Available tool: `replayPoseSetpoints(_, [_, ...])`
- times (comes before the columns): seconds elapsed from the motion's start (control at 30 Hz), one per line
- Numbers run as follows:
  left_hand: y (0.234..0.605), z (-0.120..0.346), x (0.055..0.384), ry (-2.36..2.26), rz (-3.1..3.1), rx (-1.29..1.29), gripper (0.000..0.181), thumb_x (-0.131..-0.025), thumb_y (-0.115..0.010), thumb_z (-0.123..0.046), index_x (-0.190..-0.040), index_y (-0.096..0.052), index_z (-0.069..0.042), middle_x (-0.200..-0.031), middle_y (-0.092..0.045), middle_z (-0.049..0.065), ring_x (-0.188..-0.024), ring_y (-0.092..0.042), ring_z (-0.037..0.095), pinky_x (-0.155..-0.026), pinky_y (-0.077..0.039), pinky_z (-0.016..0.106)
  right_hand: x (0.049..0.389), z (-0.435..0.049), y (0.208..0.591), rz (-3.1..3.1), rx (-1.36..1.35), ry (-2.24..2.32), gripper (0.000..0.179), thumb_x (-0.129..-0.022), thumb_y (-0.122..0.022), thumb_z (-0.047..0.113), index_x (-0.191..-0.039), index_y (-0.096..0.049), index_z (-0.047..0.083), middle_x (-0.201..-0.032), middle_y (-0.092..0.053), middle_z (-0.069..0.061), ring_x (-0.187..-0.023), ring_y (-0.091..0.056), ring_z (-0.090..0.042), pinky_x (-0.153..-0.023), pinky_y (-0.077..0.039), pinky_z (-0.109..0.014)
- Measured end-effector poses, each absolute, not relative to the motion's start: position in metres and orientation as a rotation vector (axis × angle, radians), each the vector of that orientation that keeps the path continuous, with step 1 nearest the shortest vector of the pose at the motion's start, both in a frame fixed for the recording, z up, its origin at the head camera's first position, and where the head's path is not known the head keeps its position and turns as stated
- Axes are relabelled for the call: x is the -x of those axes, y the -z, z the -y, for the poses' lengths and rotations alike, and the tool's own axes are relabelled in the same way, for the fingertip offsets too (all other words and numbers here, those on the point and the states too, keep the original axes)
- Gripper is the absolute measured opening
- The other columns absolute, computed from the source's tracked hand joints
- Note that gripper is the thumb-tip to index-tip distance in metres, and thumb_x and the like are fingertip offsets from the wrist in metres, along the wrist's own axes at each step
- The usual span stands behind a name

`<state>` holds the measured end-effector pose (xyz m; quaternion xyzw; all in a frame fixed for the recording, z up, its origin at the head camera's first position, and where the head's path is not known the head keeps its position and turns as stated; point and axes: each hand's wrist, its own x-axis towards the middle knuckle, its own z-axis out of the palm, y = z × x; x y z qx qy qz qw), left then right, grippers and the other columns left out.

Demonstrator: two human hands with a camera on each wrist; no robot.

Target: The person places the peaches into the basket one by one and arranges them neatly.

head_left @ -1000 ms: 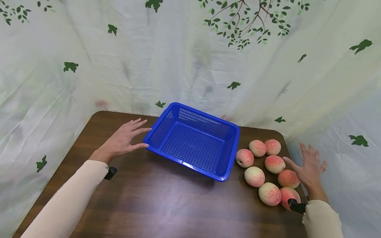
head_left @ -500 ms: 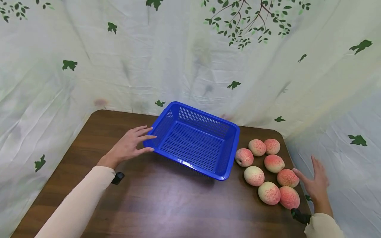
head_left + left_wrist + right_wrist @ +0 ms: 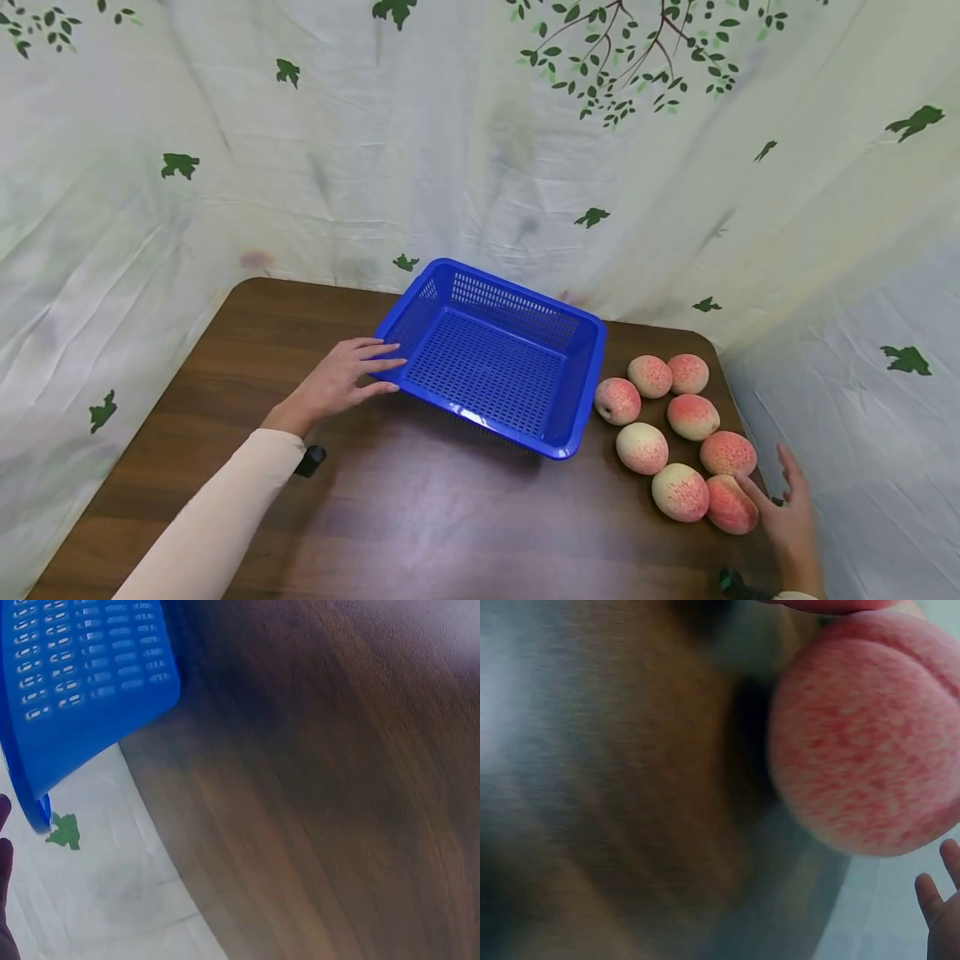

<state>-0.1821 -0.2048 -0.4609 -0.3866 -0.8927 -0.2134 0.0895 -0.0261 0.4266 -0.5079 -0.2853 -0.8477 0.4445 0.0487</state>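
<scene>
A blue plastic basket (image 3: 480, 367) with perforated walls stands at an angle mid-table, nothing inside it. My left hand (image 3: 333, 383) is at its left corner, fingers extended and overlapping the rim in the head view. In the left wrist view the basket's outer wall (image 3: 94, 675) fills the top left, with fingertips (image 3: 4, 859) at the edge. Right of the basket lie several pink and yellow peaches (image 3: 680, 493). My right hand (image 3: 791, 525) is spread beside the front-right peach (image 3: 732, 505), thumb overlapping it. A speckled peach (image 3: 862, 742) looms large in the right wrist view.
The brown wooden table (image 3: 450, 542) has rounded back corners. A pale curtain (image 3: 480, 150) printed with leaves and branches hangs behind it and along both sides. The peaches sit close together near the table's right edge.
My left hand has moved right and toward me, from beside the basket's left rim to over its front-left corner. My right hand has come down toward the front-right peach.
</scene>
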Motion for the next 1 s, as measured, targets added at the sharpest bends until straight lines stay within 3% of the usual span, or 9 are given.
replayPoseSetpoints(0.2, [0.466,0.200,0.184,0.630,2.655,1.197,0.048,-0.092,-0.057,-0.046,-0.124,-0.067,-0.010,-0.127,-0.062,0.015,-0.120,-0.053,0.040,-0.099,-0.037,0.055,0.013,-0.417,0.524,2.486,0.939,-1.414,0.082,-0.091,-0.067,0.032,-0.154,-0.019,0.012,-0.159,-0.016,-0.016,-0.144,-0.012,-0.037,-0.112,-0.017,-0.057])
replayPoseSetpoints(0.33, [0.471,0.201,0.183,0.613,2.622,1.234,0.047,-0.094,-0.056,-0.044,-0.121,-0.068,-0.008,-0.124,-0.063,0.016,-0.116,-0.055,0.041,-0.096,-0.039,0.056,0.009,-0.411,0.531,2.442,0.976,-1.508,0.080,-0.091,-0.067,0.036,-0.154,-0.022,0.018,-0.159,-0.018,-0.015,-0.143,-0.018,-0.037,-0.111,-0.020,-0.056])
replayPoseSetpoints(0.47, [0.476,0.201,0.185,0.579,2.572,1.275,0.039,-0.093,-0.060,-0.036,-0.118,-0.070,-0.008,-0.120,-0.066,0.016,-0.112,-0.058,0.040,-0.094,-0.041,0.055,0.007,-0.406,0.537,2.385,1.037,-1.597,0.080,-0.090,-0.067,0.038,-0.154,-0.023,0.024,-0.156,-0.026,-0.012,-0.139,-0.028,-0.025,-0.107,-0.033,-0.030])
replayPoseSetpoints(0.57, [0.482,0.200,0.187,0.550,2.534,1.294,0.045,-0.097,-0.047,-0.043,-0.117,-0.071,-0.009,-0.117,-0.067,0.015,-0.110,-0.059,0.038,-0.093,-0.041,0.054,0.004,-0.404,0.543,2.319,1.059,-1.643,0.077,-0.089,-0.069,0.034,-0.153,-0.027,0.026,-0.148,-0.035,-0.006,-0.130,-0.034,-0.014,-0.087,-0.034,-0.009])
replayPoseSetpoints(0.63, [0.485,0.199,0.187,0.529,2.497,1.304,0.056,-0.098,-0.034,-0.047,-0.116,-0.071,-0.009,-0.115,-0.068,0.014,-0.107,-0.060,0.038,-0.091,-0.042,0.053,0.003,-0.403,0.547,2.283,1.049,-1.664,0.076,-0.089,-0.070,0.032,-0.152,-0.029,0.026,-0.142,-0.039,-0.001,-0.125,-0.037,-0.009,-0.078,-0.034,-0.004])
replayPoseSetpoints(0.7, [0.487,0.199,0.188,0.513,2.456,1.317,0.057,-0.098,-0.032,-0.046,-0.115,-0.071,-0.008,-0.113,-0.069,0.013,-0.105,-0.062,0.037,-0.089,-0.044,0.052,0.002,-0.402,0.550,2.238,1.024,-1.705,0.075,-0.088,-0.071,0.029,-0.152,-0.030,0.025,-0.139,-0.041,0.003,-0.126,-0.037,-0.007,-0.078,-0.034,-0.004])
replayPoseSetpoints(0.83, [0.489,0.196,0.188,0.494,2.395,1.345,0.028,-0.091,-0.064,-0.022,-0.113,-0.072,-0.006,-0.109,-0.071,0.012,-0.101,-0.063,0.034,-0.085,-0.047,0.050,-0.001,-0.401,0.553,2.166,0.989,-1.770,0.075,-0.088,-0.071,0.024,-0.152,-0.031,0.023,-0.139,-0.041,0.001,-0.124,-0.038,-0.008,-0.079,-0.036,-0.004])
replayPoseSetpoints(0.93, [0.490,0.194,0.188,0.496,2.360,1.356,0.036,-0.075,-0.076,-0.005,-0.111,-0.072,-0.006,-0.106,-0.071,0.011,-0.097,-0.064,0.031,-0.081,-0.048,0.048,-0.004,-0.400,0.555,2.105,0.962,-1.818,0.074,-0.088,-0.071,0.018,-0.151,-0.033,0.021,-0.139,-0.040,-0.001,-0.123,-0.039,-0.009,-0.080,-0.038,-0.004])
replayPoseSetpoints(1.0, [0.490,0.194,0.188,0.490,2.349,1.357,0.038,-0.073,-0.076,-0.001,-0.110,-0.073,-0.006,-0.104,-0.072,0.011,-0.096,-0.063,0.030,-0.080,-0.048,0.046,-0.005,-0.400,0.557,2.066,0.948,-1.840,0.073,-0.087,-0.072,0.013,-0.150,-0.035,0.020,-0.136,-0.043,0.000,-0.120,-0.041,-0.008,-0.080,-0.039,-0.005])
